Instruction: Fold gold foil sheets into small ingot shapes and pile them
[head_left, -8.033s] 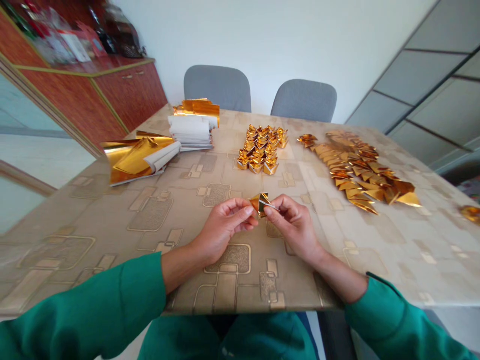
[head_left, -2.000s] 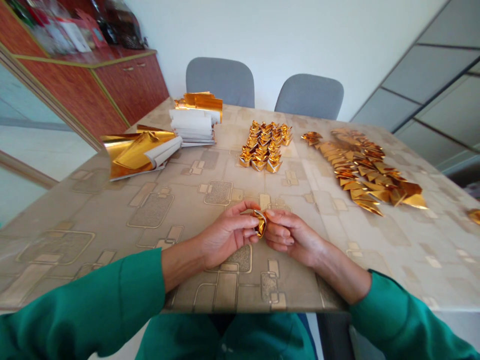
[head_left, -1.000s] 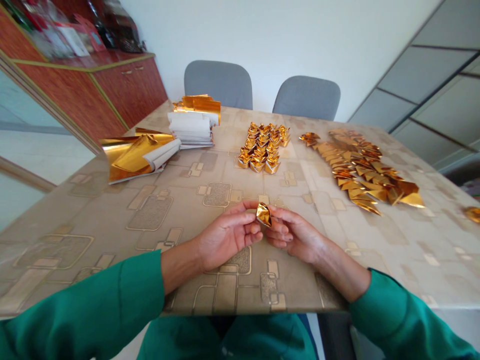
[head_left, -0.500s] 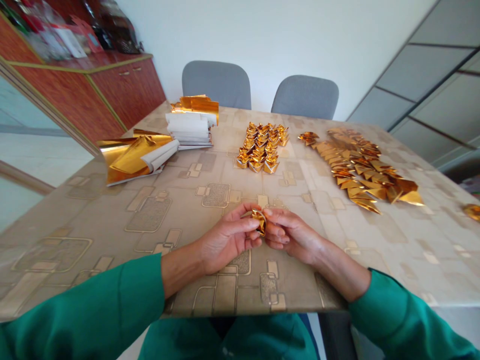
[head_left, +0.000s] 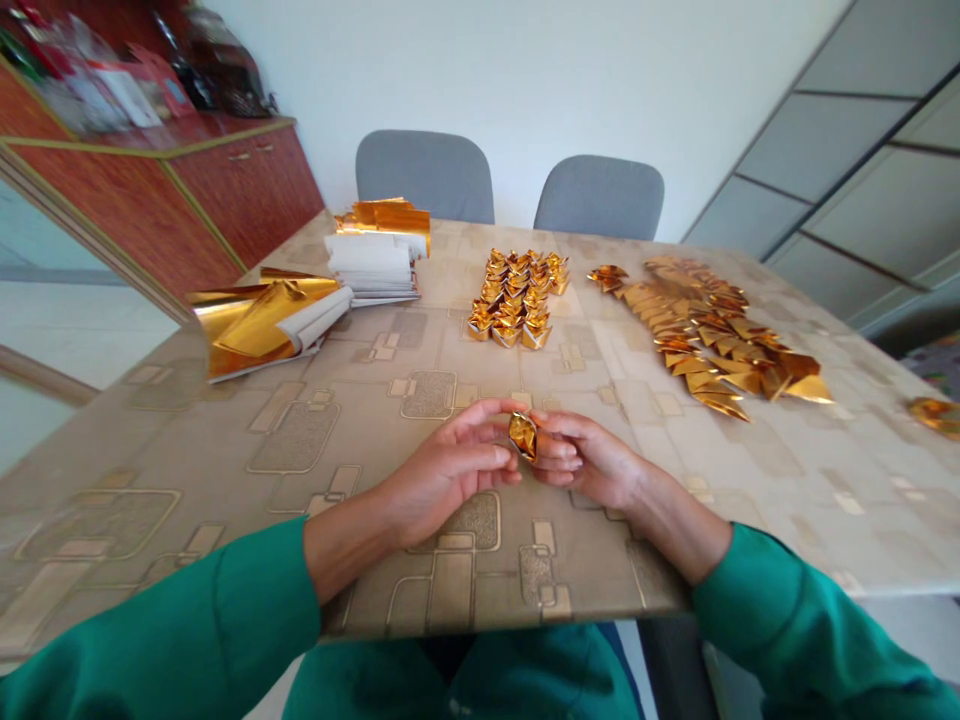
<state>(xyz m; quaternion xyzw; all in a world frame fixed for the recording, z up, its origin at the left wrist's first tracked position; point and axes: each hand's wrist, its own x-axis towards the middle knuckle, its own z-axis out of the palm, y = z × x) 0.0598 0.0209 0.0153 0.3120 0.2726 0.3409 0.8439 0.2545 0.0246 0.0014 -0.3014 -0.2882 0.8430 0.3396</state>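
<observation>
Between my two hands, just above the near part of the table, is a small folded gold paper ingot (head_left: 523, 437). My left hand (head_left: 461, 460) has its fingertips at the ingot's left side and top, with the thumb just off its lower left. From the other side my right hand (head_left: 592, 455) pinches it, the fingers curled behind and beside it. Beyond my hands stand rows of finished gold paper ingots (head_left: 517, 300). To the right lies a spread of flat, pointed folded gold papers (head_left: 697, 320).
On the patterned tablecloth (head_left: 360, 400), gold foil sheets (head_left: 259, 320) and a white-backed paper stack (head_left: 373, 268) lie at left. One gold piece (head_left: 936, 413) sits at the far right edge. Two grey chairs (head_left: 425, 172) stand behind the table, and a wooden cabinet (head_left: 240, 200) at back left.
The ingot has turned between my fingers, so more of its shiny gold face shows. My left thumb has moved off its front, slightly down and left. The view has shifted a little.
</observation>
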